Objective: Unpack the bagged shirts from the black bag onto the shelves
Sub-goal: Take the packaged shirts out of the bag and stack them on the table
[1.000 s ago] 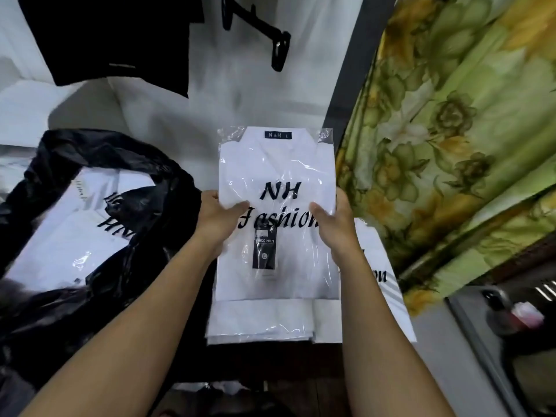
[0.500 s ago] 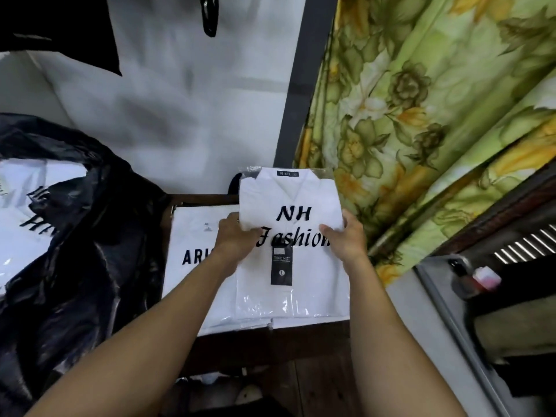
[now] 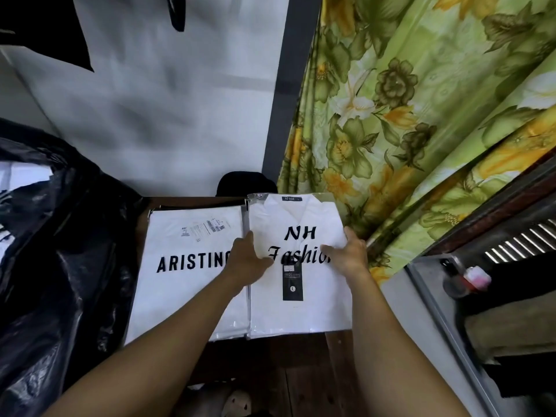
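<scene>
A white bagged shirt printed "NH Fashion" (image 3: 313,308) lies on the dark wooden shelf (image 3: 279,356), at the right of a stack. My left hand (image 3: 248,260) grips its left edge, thumb on top. My right hand (image 3: 346,255) grips its right edge the same way. Beside it on the left lies another bagged shirt printed "ARISTINO" (image 3: 186,281). The crumpled black bag (image 3: 60,266) sits at the left, with more white bagged shirts (image 3: 21,179) showing in its mouth.
A green and yellow floral curtain (image 3: 421,130) hangs close on the right of the shelf. A white wall (image 3: 165,115) is behind. At lower right stands a grey metal unit (image 3: 436,311) with a small pink-capped bottle (image 3: 477,276). A dark round object (image 3: 245,182) sits behind the shirts.
Both hands carried the "NH Fashion" shirt forward and down onto the shelf beside the "ARISTINO" shirt. The view shifted right, away from the black bag.
</scene>
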